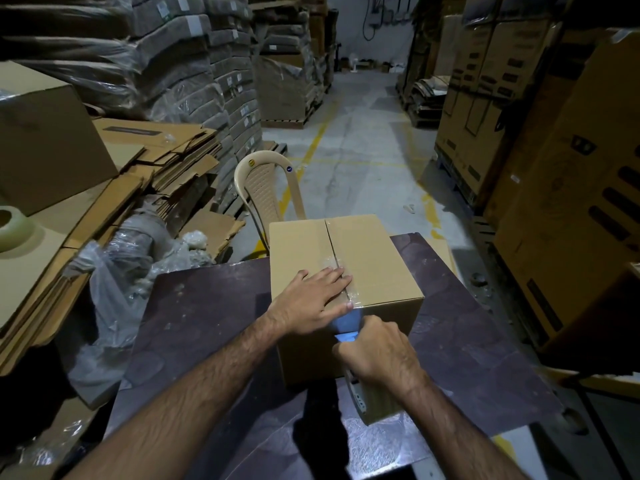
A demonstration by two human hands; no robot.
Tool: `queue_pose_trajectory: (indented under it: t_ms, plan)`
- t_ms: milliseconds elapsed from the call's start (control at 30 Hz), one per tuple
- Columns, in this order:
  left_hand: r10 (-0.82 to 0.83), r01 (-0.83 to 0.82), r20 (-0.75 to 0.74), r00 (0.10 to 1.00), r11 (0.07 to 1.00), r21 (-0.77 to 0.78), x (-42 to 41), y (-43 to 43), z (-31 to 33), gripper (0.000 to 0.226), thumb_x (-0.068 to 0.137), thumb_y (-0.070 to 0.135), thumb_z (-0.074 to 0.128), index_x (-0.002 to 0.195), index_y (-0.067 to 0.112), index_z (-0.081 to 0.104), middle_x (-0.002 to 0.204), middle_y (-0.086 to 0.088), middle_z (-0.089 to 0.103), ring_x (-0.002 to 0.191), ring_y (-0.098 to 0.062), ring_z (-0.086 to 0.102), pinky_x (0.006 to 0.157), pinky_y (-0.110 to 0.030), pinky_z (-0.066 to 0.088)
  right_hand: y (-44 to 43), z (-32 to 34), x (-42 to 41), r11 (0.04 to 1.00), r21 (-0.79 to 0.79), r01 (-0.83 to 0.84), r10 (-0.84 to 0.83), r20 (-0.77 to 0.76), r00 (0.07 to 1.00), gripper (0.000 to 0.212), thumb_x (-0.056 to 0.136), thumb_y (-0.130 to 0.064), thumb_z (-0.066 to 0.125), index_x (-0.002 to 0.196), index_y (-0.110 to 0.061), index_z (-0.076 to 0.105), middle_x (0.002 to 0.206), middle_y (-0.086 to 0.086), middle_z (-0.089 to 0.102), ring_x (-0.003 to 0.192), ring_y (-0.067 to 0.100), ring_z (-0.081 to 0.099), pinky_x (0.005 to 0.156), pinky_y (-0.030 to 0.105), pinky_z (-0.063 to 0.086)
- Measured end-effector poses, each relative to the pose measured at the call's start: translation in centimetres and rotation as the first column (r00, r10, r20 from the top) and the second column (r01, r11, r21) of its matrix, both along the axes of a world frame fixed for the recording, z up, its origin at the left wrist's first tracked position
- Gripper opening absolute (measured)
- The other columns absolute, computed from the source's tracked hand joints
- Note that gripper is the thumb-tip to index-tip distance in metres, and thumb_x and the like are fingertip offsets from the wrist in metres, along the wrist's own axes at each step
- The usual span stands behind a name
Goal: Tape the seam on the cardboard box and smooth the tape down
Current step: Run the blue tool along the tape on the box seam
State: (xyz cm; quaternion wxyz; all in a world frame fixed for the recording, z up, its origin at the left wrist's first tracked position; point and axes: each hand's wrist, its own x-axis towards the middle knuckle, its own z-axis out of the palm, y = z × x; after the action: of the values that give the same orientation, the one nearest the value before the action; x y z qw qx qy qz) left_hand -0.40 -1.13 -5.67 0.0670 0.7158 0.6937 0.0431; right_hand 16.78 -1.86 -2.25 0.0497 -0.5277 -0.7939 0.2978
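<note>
Warehouse aisle, dark table (207,306), cardboard box (377,258)

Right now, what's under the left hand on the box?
The left hand lies flat on the cardboard box, covering clear tape over the near seam. The tape beneath the palm is hidden.

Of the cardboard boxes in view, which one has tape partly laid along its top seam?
The cardboard box on the dark table, under the left hand. The boxes stacked around it show no such tape.
</note>
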Motion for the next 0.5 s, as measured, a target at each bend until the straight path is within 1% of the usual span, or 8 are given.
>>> queue_pose_trajectory:
  t_ms: [100,200,233,267,333,367,433,500]
  plan:
    - [0.010,-0.010,0.018,1.000,1.000,-0.002,0.1,-0.1,0.1,0.063,0.098,0.054,0.025,0.153,0.026,0.013,0.162,0.006,0.008,0.148,-0.011,0.008,0.119,-0.045,0.005,0.0,0.2,-0.1,1.000,-0.005,0.000,0.000,0.010,1.000,0.041,0.073,-0.042,0.061,0.105,-0.015,0.059,0.089,0.001,0.058,0.075,0.020,0.051,0.066,0.026,0.039]
    - [0.013,-0.014,0.044,0.999,1.000,0.016,0.1,0.0,0.2,0.062,0.099,0.053,0.026,0.153,0.025,0.014,0.162,0.006,0.010,0.148,-0.010,0.009,0.118,-0.043,0.005,0.2,0.1,-0.1,0.999,-0.034,0.015,-0.014,0.018,1.000,0.041,0.073,-0.042,0.061,0.105,-0.015,0.060,0.097,0.003,0.063,0.080,0.023,0.056,0.068,0.027,0.042]
    - [0.014,-0.015,0.051,0.999,1.000,0.023,0.1,-0.1,0.2,0.061,0.099,0.052,0.026,0.153,0.025,0.014,0.162,0.006,0.011,0.148,-0.009,0.009,0.118,-0.043,0.005,0.2,-0.5,0.3,0.998,-0.055,0.016,-0.013,0.043,0.999,0.042,0.074,-0.040,0.060,0.107,-0.014,0.061,0.103,0.006,0.065,0.088,0.026,0.060,0.073,0.027,0.045]
    - [0.015,-0.017,0.067,0.998,1.000,0.026,0.1,-0.3,0.3,0.061,0.099,0.050,0.027,0.153,0.025,0.015,0.161,0.007,0.012,0.148,-0.009,0.009,0.118,-0.041,0.005,-0.2,-1.8,0.8,0.997,-0.079,0.006,0.002,0.107,0.994,0.043,0.076,-0.039,0.058,0.110,-0.012,0.061,0.111,0.009,0.064,0.099,0.029,0.061,0.079,0.028,0.046]
    - [0.031,-0.036,0.090,0.995,0.997,0.061,0.1,-0.6,-0.1,0.058,0.100,0.047,0.026,0.153,0.024,0.018,0.161,0.008,0.016,0.147,-0.007,0.012,0.117,-0.039,0.008,-2.1,-5.5,2.3,0.985,-0.172,0.015,0.024,0.222,0.975,0.044,0.082,-0.038,0.054,0.118,-0.012,0.054,0.126,0.010,0.057,0.116,0.027,0.055,0.092,0.029,0.044]
    - [0.045,-0.051,0.078,0.996,0.996,0.076,-0.1,-0.4,0.2,0.056,0.101,0.046,0.026,0.152,0.024,0.020,0.160,0.008,0.018,0.147,-0.007,0.013,0.117,-0.038,0.009,-3.0,-6.6,2.6,0.979,-0.200,0.032,0.019,0.247,0.969,0.044,0.085,-0.039,0.052,0.121,-0.014,0.050,0.128,0.008,0.055,0.119,0.025,0.053,0.096,0.028,0.042]
    - [0.051,-0.059,0.092,0.994,0.995,0.084,-0.3,0.0,0.3,0.055,0.101,0.044,0.026,0.152,0.023,0.020,0.160,0.007,0.018,0.147,-0.007,0.013,0.117,-0.039,0.010,-4.0,-7.9,3.4,0.975,-0.216,0.056,-0.005,0.231,0.973,0.046,0.086,-0.045,0.051,0.122,-0.017,0.048,0.125,0.006,0.055,0.117,0.024,0.053,0.096,0.029,0.042]
    - [0.050,-0.056,0.097,0.994,0.996,0.070,-0.1,0.1,0.2,0.055,0.101,0.043,0.027,0.152,0.022,0.021,0.160,0.007,0.018,0.147,-0.008,0.013,0.117,-0.040,0.009,-3.7,-7.5,3.6,0.980,-0.173,0.098,-0.068,0.173,0.983,0.045,0.083,-0.048,0.053,0.117,-0.020,0.052,0.119,0.008,0.060,0.114,0.027,0.056,0.092,0.031,0.043]
